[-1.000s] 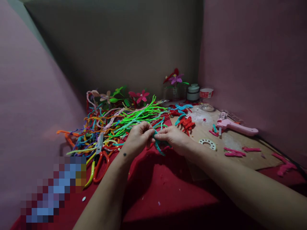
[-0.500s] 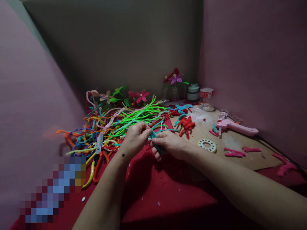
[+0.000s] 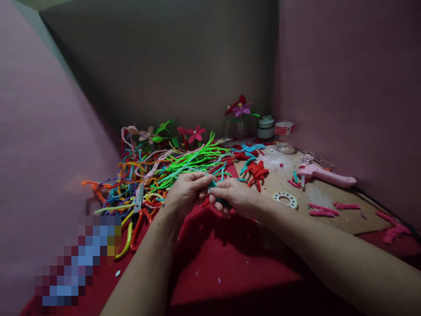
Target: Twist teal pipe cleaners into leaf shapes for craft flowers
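Observation:
Between my two hands is a teal pipe cleaner piece (image 3: pixel 213 184), mostly covered by fingers. My left hand (image 3: pixel 190 188) pinches its upper left end with thumb and forefinger. My right hand (image 3: pixel 233 195) wraps round the lower part, fingertips curled beneath. Just beyond the hands lies a heap of bright green pipe cleaners (image 3: pixel 194 160), with several light teal ones near my right knuckles. The exact shape of the held piece is hidden.
Scissors (image 3: pixel 138 199) and yellow-handled pliers (image 3: pixel 126 245) lie left of my forearm. On the cardboard (image 3: pixel 355 219) at right are a pink glue gun (image 3: pixel 329 174), a white ring with holes (image 3: pixel 285 200) and red pipe cleaner pieces (image 3: pixel 258 172). Pipe cleaner flowers (image 3: pixel 196 133) stand behind.
My left hand has turned and its wrist has lowered slightly, with the fingers closer over the teal piece. Less of the teal piece shows now. The view has shifted a little.

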